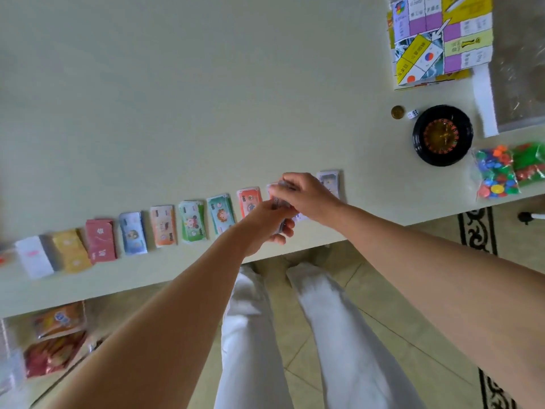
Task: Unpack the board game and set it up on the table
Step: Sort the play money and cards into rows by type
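Your left hand (262, 224) grips a small stack of paper notes (277, 203) from below, fingers curled round its edge. Your right hand (305, 194) pinches the top of the same stack from above. The stack is held just over the near edge of the table (206, 98), which is smooth and pale cream.

Along that edge lies a row of money bundles (191, 221), thin paper rectangles in white, yellow, red, blue, orange and green. Several carry cartoon figures (their printing is too blurred to read).

At the far right corner lies the folded game board (436, 39), a glossy square of purple, yellow and white panels with flags and East Asian characters that you cannot make out. Nearer sits a round black roulette wheel (442, 135) with a red-and-gold centre. Just beside it are a white die (413, 114) and a brassy round token (397, 112). Clear bags of plastic chips (498, 172) in mixed bright colours rest at the right edge.
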{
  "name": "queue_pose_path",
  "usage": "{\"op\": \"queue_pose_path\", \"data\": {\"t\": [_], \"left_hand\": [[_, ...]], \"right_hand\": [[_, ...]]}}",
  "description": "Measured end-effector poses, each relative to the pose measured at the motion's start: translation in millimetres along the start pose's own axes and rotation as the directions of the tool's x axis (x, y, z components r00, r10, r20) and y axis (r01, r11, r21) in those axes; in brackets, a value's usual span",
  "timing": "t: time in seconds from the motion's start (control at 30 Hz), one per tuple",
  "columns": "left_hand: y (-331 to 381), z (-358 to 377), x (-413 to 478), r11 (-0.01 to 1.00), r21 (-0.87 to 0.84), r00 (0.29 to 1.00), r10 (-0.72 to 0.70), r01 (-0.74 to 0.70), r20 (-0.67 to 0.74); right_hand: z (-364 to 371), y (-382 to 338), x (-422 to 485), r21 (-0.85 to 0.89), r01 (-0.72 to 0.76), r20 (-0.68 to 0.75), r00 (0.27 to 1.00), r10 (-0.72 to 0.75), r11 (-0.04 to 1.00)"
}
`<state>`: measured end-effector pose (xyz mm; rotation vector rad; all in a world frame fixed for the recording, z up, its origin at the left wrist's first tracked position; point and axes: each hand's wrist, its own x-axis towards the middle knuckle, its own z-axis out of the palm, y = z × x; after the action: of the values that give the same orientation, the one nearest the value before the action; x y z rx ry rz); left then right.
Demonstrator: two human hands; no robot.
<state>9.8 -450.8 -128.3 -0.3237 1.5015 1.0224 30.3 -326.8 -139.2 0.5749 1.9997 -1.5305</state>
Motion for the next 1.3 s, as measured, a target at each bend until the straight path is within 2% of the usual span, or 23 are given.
{"op": "queue_pose_path", "data": {"t": [0.13, 0.3, 0.4, 0.53, 0.67, 0.8, 0.87, 1.0, 1.1, 1.2, 1.3], "left_hand": [[-25.0, -18.7, -26.2, 0.973, -0.228, 0.998, 0.011, -0.027, -0.068], [-57.7, -39.1, -64.5, 0.968, -0.235, 0.99, 0.058, -0.086, -0.125], [-70.6, -51.1, -82.8, 0.93, -0.341, 0.988, 0.101, -0.137, -0.12], [-97.1, -77.7, -98.9, 0.865, -0.479, 0.987, 0.156, -0.15, -0.027], [-127.5, -107.7, -114.3, 0.791, -0.584, 0.981, 0.181, -0.185, -0.065], [-155.8, -137.3, -123.8, 0.719, -0.646, 0.966, 0.176, -0.258, -0.189], [-167.6, -153.5, -125.6, 0.694, -0.662, 0.955, 0.144, -0.285, -0.26], [-185.3, -191.4, -124.5, 0.753, -0.603, 0.946, 0.08, -0.264, -0.314], [-191.3, -214.8, -128.1, 0.769, -0.594, 0.956, 0.075, -0.237, -0.284], [-199.1, -233.8, -129.2, 0.744, -0.622, 0.961, 0.101, -0.244, -0.257], [-208.0, -249.4, -128.1, 0.797, -0.568, 0.957, 0.047, -0.208, -0.285]], "right_hand": [[28.9, -23.9, -5.7, -0.12, 0.03, 0.057, 0.998, -0.023, 0.992], [72.6, -43.8, -13.8, -0.264, 0.101, 0.17, 0.984, -0.057, 0.959], [95.0, -55.1, -15.8, -0.281, 0.115, 0.209, 0.976, -0.056, 0.953], [130.0, -72.3, -17.2, -0.366, 0.147, 0.272, 0.961, -0.046, 0.919], [168.4, -84.0, -16.6, -0.34, 0.141, 0.343, 0.939, -0.017, 0.93], [198.2, -92.4, -7.0, -0.167, -0.015, 0.271, 0.961, 0.061, 0.986], [210.0, -95.9, -4.3, -0.134, -0.087, 0.228, 0.967, 0.116, 0.987], [241.6, -98.0, -2.3, -0.15, -0.176, 0.177, 0.963, 0.201, 0.973], [266.3, -100.5, 1.2, -0.086, -0.204, 0.124, 0.969, 0.214, 0.975], [287.5, -104.0, 5.6, -0.056, -0.195, 0.072, 0.977, 0.199, 0.979], [304.3, -106.1, 10.1, -0.052, -0.178, 0.05, 0.982, 0.181, 0.983]]}}
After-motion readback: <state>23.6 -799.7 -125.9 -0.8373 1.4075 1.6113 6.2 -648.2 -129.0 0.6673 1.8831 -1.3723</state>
